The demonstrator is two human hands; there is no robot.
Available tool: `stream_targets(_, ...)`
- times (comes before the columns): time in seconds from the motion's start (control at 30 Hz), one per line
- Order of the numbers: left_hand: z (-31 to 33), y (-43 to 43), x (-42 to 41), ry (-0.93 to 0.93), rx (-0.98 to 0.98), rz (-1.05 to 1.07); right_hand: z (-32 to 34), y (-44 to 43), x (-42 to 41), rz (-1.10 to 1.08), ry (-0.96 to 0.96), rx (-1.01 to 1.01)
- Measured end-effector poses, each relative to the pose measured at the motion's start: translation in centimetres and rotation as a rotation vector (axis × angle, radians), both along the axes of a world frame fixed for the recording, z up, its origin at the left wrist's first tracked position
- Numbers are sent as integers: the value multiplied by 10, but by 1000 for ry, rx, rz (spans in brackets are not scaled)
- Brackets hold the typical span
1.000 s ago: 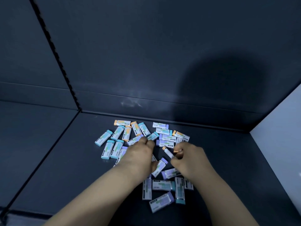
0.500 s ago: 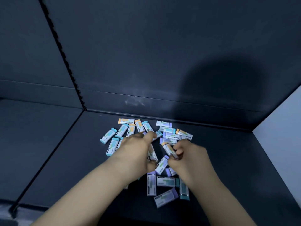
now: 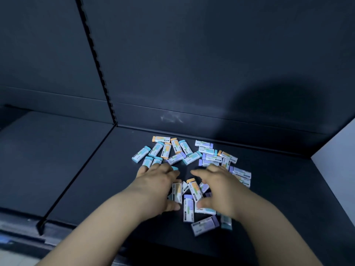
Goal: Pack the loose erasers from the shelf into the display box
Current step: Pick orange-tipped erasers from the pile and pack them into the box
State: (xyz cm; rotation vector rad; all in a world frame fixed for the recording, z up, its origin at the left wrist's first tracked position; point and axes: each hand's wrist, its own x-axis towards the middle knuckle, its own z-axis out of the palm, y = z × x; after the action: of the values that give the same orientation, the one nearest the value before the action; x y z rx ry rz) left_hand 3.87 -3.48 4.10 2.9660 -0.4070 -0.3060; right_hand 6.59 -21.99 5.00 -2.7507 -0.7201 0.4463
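Several small sleeved erasers [image 3: 189, 158] with teal, orange or purple ends lie scattered on the dark shelf [image 3: 96, 173]. My left hand [image 3: 156, 186] rests palm down on the left part of the pile with fingers spread, covering a few erasers. My right hand [image 3: 218, 187] hovers over the right part with fingers spread and thumb out, and holds nothing. An orange-ended eraser [image 3: 194, 190] lies between the two hands. More erasers [image 3: 204, 225] lie nearer the front edge. No display box is in view.
The shelf's dark back panel [image 3: 192, 73] rises behind the pile. A slotted upright [image 3: 98, 73] and a divider line [image 3: 76, 173] run down the left. A pale side panel [image 3: 338, 169] closes the right. The shelf's front lip [image 3: 23, 237] shows at lower left.
Both hands were pinched together on erasers in the middle of the pile. Now the fingers have spread apart and the erasers lie on the shelf between and under the hands.
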Motion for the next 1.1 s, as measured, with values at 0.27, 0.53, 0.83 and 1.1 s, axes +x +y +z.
stream_targets(0.27, -9, 1, -2, -79, -33, 6, -8, 2, 9, 17, 21, -34)
stream_targets(0.53, 3, 39, -10, -229, -105, 34, 14, 48, -5, -23, -160, 161)
stream_targets(0.83, 5, 181, -26, -370, -83, 74, 5, 185, -17, -10, -126, 216)
stream_targets(1.1, -12, 351, -37, -460, -72, 30, -13, 355, -39, -99, -106, 373)
